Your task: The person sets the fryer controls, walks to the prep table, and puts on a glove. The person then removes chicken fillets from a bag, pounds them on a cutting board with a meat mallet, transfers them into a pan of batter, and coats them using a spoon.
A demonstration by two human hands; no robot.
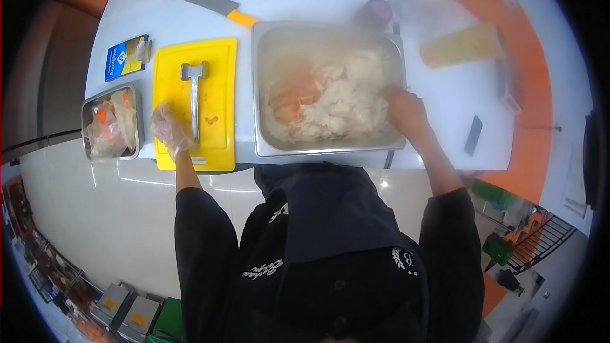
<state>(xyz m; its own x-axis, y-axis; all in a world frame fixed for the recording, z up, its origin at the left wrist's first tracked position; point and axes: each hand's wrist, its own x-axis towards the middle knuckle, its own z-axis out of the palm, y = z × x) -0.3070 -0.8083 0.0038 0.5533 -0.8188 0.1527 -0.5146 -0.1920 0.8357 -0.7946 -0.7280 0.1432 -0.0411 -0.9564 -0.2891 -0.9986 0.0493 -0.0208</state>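
Observation:
My left hand (169, 128), in a clear plastic glove, rests over the left edge of the yellow cutting board (219, 82), its fingers bunched; whether it holds anything is unclear. Beside it on the board lies a metal meat mallet (195, 98). My right hand (404, 111) is at the right rim of a large steel tray (330, 151), fingers curled and partly hidden. Inside the tray are pale, wet pieces of what looks like raw meat (343, 108), with an orange patch (293, 98) on the left. The view over the tray is hazy.
A knife with a yellow handle (243, 18) lies behind the tray. At left are a blue and yellow box (126, 57) and a small steel tray (138, 146) holding plastic bags. At right stand a yellowish container (462, 46) and a dark flat piece (473, 134).

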